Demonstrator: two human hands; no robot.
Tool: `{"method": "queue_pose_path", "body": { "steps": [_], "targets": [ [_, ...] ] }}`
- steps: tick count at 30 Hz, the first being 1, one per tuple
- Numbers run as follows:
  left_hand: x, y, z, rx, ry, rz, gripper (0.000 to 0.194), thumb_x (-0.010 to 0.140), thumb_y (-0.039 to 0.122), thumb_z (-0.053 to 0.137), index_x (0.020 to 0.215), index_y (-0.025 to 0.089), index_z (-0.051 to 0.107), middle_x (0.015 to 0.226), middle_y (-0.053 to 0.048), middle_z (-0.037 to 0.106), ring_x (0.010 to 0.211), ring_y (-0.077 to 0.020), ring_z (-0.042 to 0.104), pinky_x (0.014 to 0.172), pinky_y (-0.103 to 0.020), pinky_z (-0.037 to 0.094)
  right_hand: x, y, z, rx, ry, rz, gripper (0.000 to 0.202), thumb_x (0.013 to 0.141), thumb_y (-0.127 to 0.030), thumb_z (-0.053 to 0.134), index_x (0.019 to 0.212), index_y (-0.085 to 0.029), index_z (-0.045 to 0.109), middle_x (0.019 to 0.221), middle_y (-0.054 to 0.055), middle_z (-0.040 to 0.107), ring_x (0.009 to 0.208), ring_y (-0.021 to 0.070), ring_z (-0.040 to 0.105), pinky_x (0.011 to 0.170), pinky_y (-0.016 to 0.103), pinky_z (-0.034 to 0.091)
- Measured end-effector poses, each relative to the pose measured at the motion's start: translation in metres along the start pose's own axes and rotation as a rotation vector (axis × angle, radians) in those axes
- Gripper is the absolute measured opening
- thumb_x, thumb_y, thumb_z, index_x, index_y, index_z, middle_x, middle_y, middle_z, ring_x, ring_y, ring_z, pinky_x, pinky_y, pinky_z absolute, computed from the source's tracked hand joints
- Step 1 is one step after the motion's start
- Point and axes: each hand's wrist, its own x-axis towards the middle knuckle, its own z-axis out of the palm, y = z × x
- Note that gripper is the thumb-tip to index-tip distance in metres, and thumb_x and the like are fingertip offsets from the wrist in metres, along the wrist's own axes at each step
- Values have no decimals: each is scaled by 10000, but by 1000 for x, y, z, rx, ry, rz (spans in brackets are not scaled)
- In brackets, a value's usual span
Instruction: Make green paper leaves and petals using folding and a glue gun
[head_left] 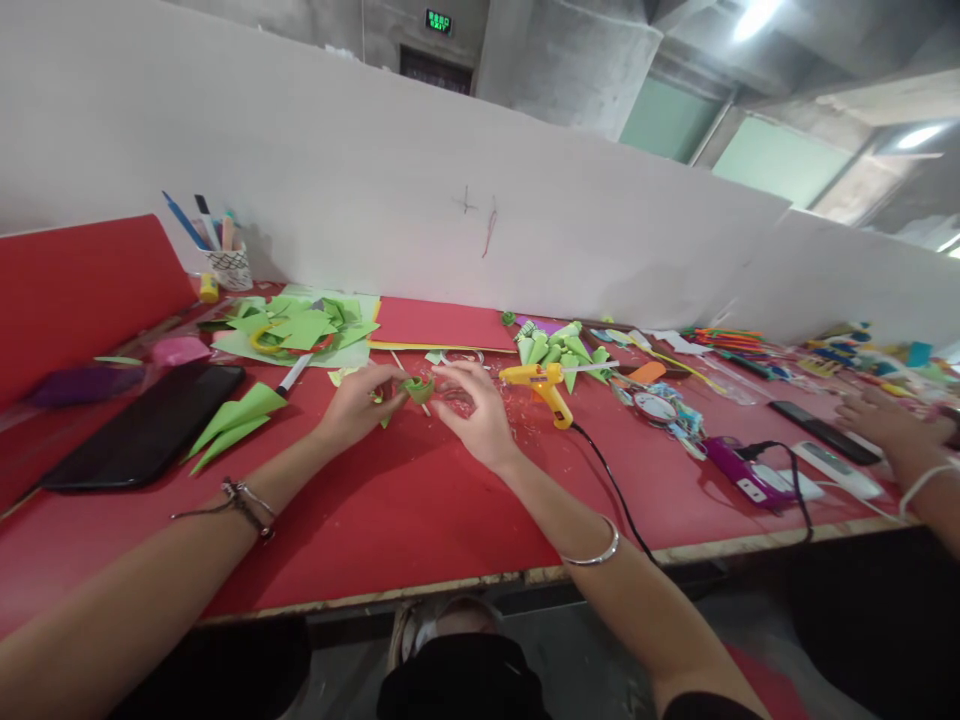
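Observation:
A small curled piece of green paper (418,389) sits between my two hands above the red tabletop. My left hand (361,405) pinches its left side between thumb and fingertips. A thin pale stick shows beside the paper, partly hidden. My right hand (478,412) is just to the right, thumb and fingers apart and curved toward the paper; whether a fingertip touches it I cannot make out. To the right of that hand lies a yellow glue gun (541,385), its black cord running toward the table's front edge.
Left of my hands are folded green paper (238,422), a black phone (150,425) and a heap of green paper pieces (304,325). Green paper cones (553,346) lie behind the glue gun. A purple power strip (742,470) and another person's hand (889,418) are at right.

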Motion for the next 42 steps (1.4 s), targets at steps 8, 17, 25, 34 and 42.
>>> {"method": "queue_pose_path", "body": {
  "steps": [8, 17, 25, 34, 42],
  "targets": [
    [-1, 7, 2, 17, -21, -13, 28, 726, 191, 466, 741, 184, 488, 569, 45, 503, 514, -77, 443, 516, -184, 369, 0, -2, 0, -74, -32, -6, 296, 740, -202, 581, 1015, -306, 548, 1074, 26, 433, 944, 153, 516, 847, 345, 461],
    [-1, 9, 2, -95, -16, -113, 135, 736, 242, 487, 626, 176, 446, 518, 53, 479, 452, -68, 427, 452, -181, 344, 0, -3, -1, -61, -15, -37, 236, 766, -192, 539, 976, -298, 560, 1022, 22, 438, 843, 126, 537, 805, 318, 479],
    [-2, 7, 3, -150, -7, -132, 176, 747, 265, 499, 617, 181, 417, 507, 62, 464, 427, -65, 421, 435, -182, 342, 0, -2, -2, -61, -21, -27, 296, 764, -197, 530, 1042, -301, 529, 1068, 21, 455, 835, 126, 545, 810, 318, 469],
    [-2, 7, 4, -148, -14, -120, 168, 743, 256, 502, 617, 178, 422, 511, 59, 454, 451, -69, 407, 449, -185, 332, 0, -1, -1, -91, -32, -20, 306, 750, -245, 564, 1051, -291, 533, 1043, 38, 469, 917, 163, 512, 770, 321, 479],
    [-1, 10, 3, -128, -31, -50, 142, 742, 221, 499, 626, 170, 436, 519, 60, 434, 466, -65, 380, 457, -176, 315, -1, 5, 6, 144, -134, 76, 475, 742, -267, 578, 1186, -307, 415, 1145, 44, 479, 929, 146, 535, 796, 313, 484]
  ]
}}
